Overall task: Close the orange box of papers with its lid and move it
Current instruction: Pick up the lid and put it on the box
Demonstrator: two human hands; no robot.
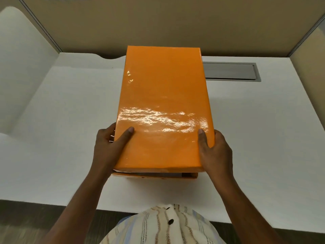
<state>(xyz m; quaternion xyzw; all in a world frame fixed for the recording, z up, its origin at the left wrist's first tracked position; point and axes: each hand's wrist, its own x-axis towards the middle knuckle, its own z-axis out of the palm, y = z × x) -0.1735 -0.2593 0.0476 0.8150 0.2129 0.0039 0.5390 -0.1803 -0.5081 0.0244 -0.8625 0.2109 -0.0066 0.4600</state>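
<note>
A glossy orange lid [163, 106] fills the middle of the view, held over the orange box [154, 176]. Only the box's near rim shows below the lid's front edge, with a gap between them where a strip of papers [140, 172] is visible. My left hand [109, 147] grips the lid's near left side, thumb on top. My right hand [215, 152] grips the near right side the same way. The rest of the box is hidden under the lid.
The box stands on a white desk [70, 120] enclosed by tan partition walls [158, 23]. A grey metal cable hatch [230, 71] is set in the desk behind the lid on the right. The desk's front edge [52, 204] is close to my body.
</note>
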